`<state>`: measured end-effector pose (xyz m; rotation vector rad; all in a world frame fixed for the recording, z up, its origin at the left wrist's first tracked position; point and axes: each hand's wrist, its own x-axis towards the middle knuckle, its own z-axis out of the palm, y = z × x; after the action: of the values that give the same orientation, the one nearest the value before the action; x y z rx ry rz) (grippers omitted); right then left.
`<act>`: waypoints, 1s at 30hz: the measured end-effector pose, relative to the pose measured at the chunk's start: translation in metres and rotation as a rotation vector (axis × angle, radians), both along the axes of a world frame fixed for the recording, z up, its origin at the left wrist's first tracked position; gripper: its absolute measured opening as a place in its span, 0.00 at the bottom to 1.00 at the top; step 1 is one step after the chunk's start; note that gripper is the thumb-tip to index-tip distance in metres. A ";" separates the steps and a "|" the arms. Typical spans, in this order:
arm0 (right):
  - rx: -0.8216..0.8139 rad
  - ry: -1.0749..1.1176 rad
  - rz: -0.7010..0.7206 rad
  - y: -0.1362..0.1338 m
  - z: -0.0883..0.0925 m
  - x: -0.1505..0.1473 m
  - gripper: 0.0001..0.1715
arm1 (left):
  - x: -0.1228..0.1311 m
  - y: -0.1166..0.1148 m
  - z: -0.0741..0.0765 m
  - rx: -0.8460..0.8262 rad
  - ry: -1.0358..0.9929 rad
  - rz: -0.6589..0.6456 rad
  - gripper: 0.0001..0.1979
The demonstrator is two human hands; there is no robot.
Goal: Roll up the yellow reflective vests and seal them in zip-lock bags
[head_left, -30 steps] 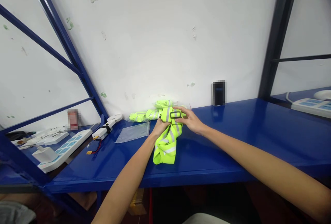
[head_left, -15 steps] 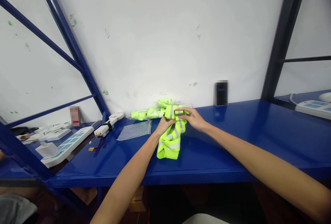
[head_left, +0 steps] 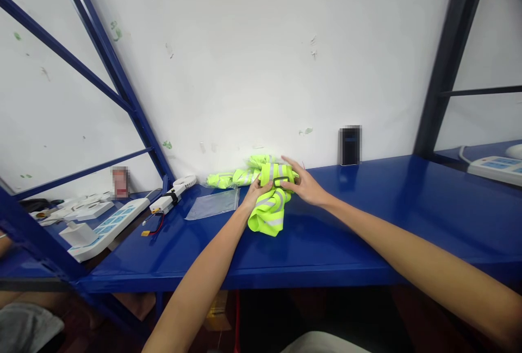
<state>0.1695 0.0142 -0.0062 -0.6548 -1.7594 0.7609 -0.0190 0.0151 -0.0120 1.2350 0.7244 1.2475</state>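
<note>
Hi-vis reflective strap [head_left: 267, 212] bunched between 2 hands, over blue table [head_left: 350, 228].
Left hand [head_left: 253, 192] clamped on its left side; right hand [head_left: 306, 185] touches right side by black buckle [head_left: 280, 181], index raised, can't tell grip. Loose tail runs toward wearer, nearer left.

The left hand [head_left: 252, 195] and right hand [head_left: 309, 186] are holding bunched fluorescent-yellow, silver-striped fabric [head_left: 267, 216]; a flat clear plastic bag [head_left: 212, 204] is lying leftward.
</note>
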 end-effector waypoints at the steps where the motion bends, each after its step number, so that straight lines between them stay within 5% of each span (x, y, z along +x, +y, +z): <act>1: -0.038 0.022 0.024 0.000 0.001 0.001 0.47 | 0.000 -0.002 0.001 0.052 0.003 -0.006 0.29; 8: -0.248 0.009 0.275 0.003 0.002 0.006 0.39 | -0.002 0.005 -0.004 0.117 0.056 0.009 0.28; 12: 0.003 0.004 0.104 0.007 0.000 0.006 0.34 | 0.001 0.011 -0.005 0.014 -0.029 0.062 0.32; 17: 0.159 -0.028 -0.055 0.008 -0.002 0.005 0.24 | 0.006 -0.009 0.003 -0.167 -0.096 -0.185 0.24; 20: 0.226 0.005 -0.115 0.007 -0.003 0.004 0.22 | 0.010 -0.020 0.007 -0.199 -0.088 -0.217 0.24; 30: 0.654 -0.321 -0.204 0.014 -0.017 0.006 0.41 | 0.009 -0.019 0.008 -0.207 0.081 -0.184 0.19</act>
<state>0.1758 0.0286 -0.0235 -0.5066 -2.0408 -0.0843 -0.0104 -0.0042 -0.0038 1.1584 0.7600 0.9525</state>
